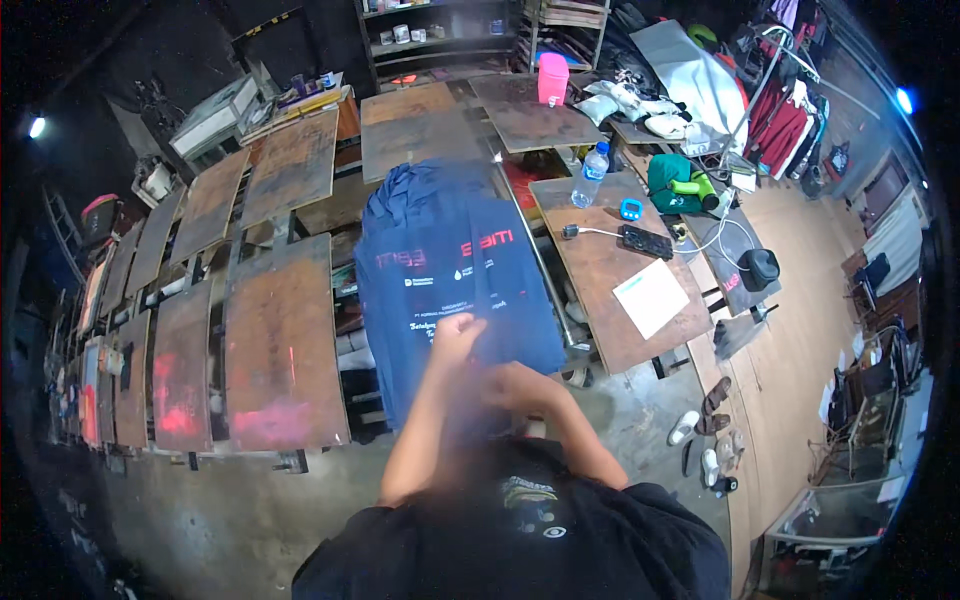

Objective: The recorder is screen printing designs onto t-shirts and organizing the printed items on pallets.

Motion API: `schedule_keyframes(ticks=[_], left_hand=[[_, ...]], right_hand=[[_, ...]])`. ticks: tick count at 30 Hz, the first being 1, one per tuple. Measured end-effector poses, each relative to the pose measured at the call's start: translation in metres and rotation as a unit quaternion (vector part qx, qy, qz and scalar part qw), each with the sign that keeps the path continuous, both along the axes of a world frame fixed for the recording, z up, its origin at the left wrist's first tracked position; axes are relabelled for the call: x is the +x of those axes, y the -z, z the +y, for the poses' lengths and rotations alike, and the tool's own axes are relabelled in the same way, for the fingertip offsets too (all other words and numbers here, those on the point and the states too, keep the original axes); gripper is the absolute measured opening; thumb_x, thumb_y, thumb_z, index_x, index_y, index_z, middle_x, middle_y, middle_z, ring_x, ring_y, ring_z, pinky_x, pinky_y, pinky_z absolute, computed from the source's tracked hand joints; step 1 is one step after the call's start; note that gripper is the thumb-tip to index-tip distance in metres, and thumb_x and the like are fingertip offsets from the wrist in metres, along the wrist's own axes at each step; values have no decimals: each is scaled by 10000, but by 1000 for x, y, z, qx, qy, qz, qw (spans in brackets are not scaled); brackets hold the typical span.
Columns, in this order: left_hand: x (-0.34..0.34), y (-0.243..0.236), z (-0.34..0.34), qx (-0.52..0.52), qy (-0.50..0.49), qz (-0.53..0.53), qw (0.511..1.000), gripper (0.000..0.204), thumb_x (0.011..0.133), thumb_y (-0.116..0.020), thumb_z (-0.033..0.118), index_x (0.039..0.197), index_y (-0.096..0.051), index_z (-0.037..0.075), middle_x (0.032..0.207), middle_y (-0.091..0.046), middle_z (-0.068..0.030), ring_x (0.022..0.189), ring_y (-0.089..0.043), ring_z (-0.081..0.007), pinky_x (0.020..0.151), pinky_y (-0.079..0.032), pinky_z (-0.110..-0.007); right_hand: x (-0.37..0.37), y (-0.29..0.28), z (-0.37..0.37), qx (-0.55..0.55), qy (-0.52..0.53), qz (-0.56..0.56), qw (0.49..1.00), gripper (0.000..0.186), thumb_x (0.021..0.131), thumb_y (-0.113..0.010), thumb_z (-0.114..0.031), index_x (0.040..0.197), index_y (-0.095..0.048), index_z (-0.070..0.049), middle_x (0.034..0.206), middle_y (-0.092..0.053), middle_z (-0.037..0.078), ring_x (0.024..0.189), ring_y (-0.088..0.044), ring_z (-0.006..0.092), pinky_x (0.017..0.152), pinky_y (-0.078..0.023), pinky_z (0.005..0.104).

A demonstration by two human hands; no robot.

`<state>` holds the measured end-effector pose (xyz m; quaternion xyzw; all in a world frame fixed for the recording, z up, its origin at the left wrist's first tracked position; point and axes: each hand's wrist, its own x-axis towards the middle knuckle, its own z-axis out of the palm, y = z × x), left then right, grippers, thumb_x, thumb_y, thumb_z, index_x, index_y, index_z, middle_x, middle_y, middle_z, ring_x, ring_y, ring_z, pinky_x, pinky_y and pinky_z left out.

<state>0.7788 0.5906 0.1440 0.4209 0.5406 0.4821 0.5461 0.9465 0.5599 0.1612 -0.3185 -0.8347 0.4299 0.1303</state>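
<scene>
A dark blue printed garment, probably a shirt, lies spread over a board in front of me, with red and white print on it and its far part bunched up. My left hand is over its near part, beside the white print, with fingers curled together; what they hold, if anything, is hidden. Just right of it and closer to my body, my right hand bends inward over the garment's near edge. A blurry smear down the middle of the picture covers its fingers.
Wooden boards stained pink stand in rows to the left. On the right-hand board are a water bottle, a blue timer, a black phone-like device and white paper. Shoes lie on the floor at right.
</scene>
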Motion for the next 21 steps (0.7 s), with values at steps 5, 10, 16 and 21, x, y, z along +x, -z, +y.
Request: schedule_keyframes(ticks=[5,10,16,21], left_hand=[[10,21,11,94,-45,104,989,365,831,-781,179,622,-497,86,566,-437,71,525,-354,-18,451,-264,-244],[33,-2,-2,126,-56,143,980,475,724,-864,200,604,-415,100,557,-426,52,527,-359,-44,452,-301,-254],[44,-5,-14,105,7,248,963,526,637,-901,276,596,-416,79,565,-427,13,563,-385,-84,495,-348,-293],[40,3,-19,116,6,270,956,525,673,-884,295,606,-410,82,566,-419,10,565,-382,-88,496,-341,-289]], right_hand=[[17,-2,12,-1,51,47,998,256,862,-613,-260,831,-653,-9,752,-649,176,700,-646,332,678,-507,427],[26,11,42,-27,385,243,890,285,849,-766,-262,795,-621,-22,693,-631,30,620,-560,76,565,-474,254],[27,38,57,-71,356,260,895,230,855,-745,-195,870,-647,13,711,-633,28,626,-555,60,560,-466,238],[26,43,59,-70,382,263,883,148,872,-701,-107,884,-648,31,717,-643,27,642,-557,34,555,-452,236]])
